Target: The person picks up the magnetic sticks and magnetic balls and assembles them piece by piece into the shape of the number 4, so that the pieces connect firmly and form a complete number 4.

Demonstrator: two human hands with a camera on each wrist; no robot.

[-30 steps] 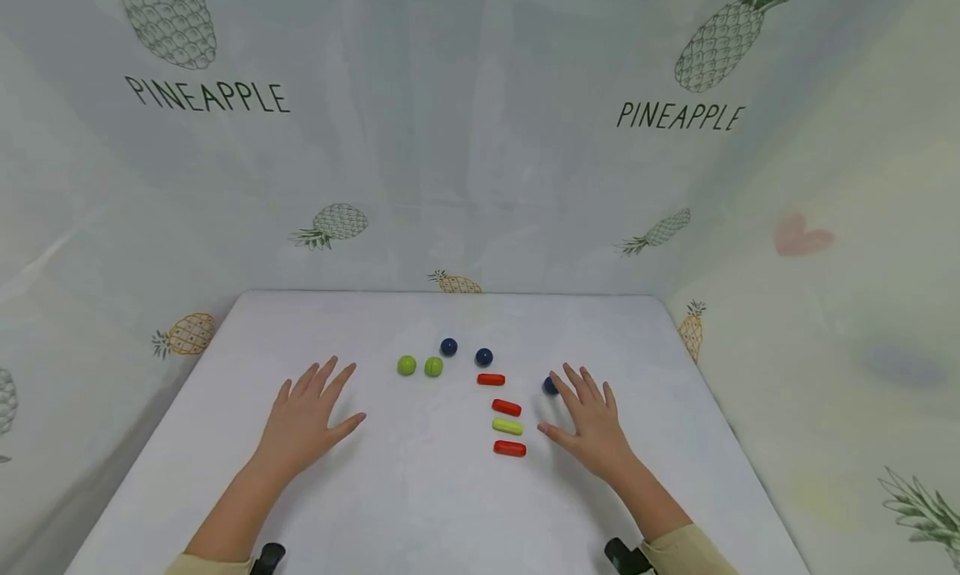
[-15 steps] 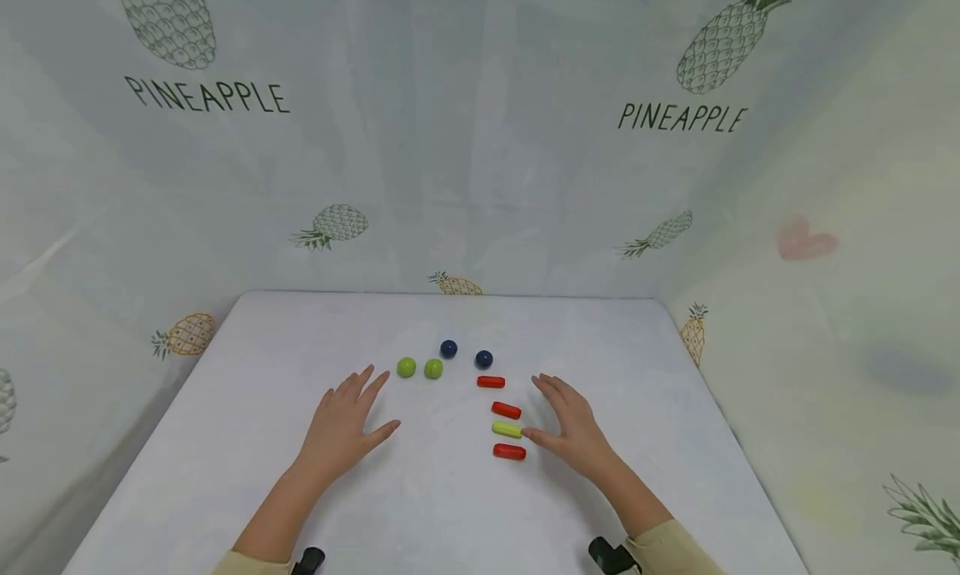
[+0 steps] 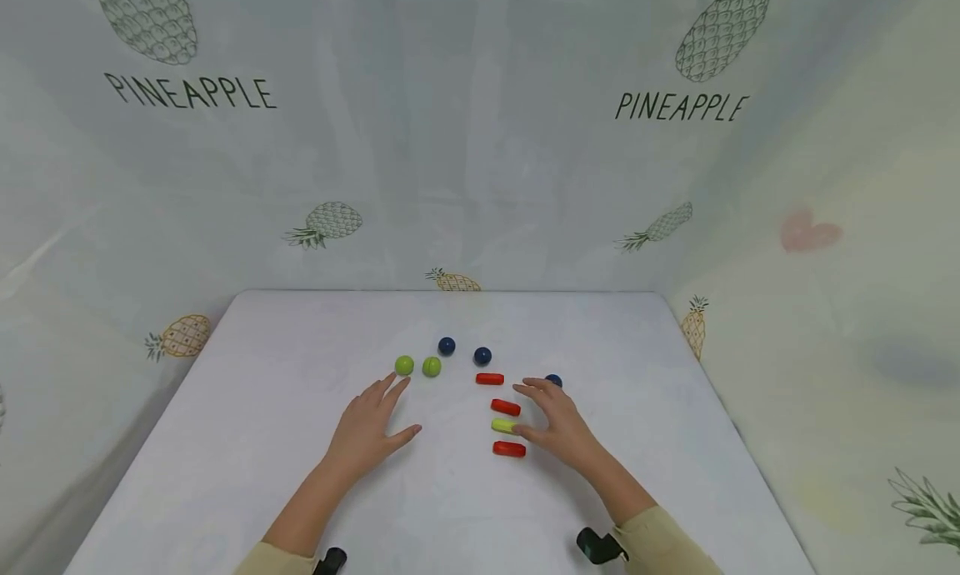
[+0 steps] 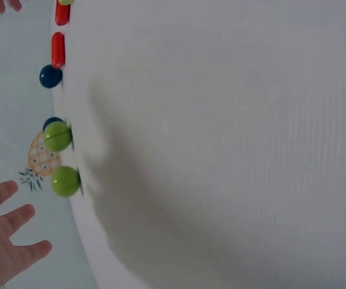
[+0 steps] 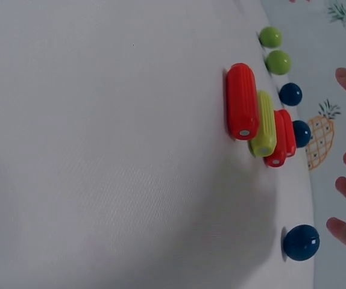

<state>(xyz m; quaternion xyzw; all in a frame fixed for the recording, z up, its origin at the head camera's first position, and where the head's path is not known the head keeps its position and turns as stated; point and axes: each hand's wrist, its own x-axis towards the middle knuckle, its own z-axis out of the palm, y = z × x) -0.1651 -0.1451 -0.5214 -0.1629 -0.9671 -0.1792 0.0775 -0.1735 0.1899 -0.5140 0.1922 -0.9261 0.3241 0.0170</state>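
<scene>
My left hand (image 3: 366, 429) hovers over the table with fingers spread and nothing in it. Two green balls (image 3: 431, 367) lie just beyond its fingertips. On the right, my other hand (image 3: 561, 427) holds nothing; its loosely bent fingers and thumb overlap the end of a yellow-green ribbed stick (image 3: 502, 426) in the head view. Three red sticks (image 3: 509, 449) lie around that one, and the right wrist view shows a grey disc at the stick ends. Two dark blue balls (image 3: 482, 356) rest farther back. A third blue ball (image 5: 301, 242) is partly hidden behind the right fingers in the head view.
All the pieces lie on a white table (image 3: 300, 325). Behind it hangs a pale curtain (image 3: 480, 142) printed with pineapples, which also runs down both sides. A dark wrist camera (image 3: 600, 546) sits below each hand at the sleeve.
My left hand has moved right and up toward the green balls. The right hand has shifted left toward the sticks, its fingers more bent. The balls and sticks have stayed put.
</scene>
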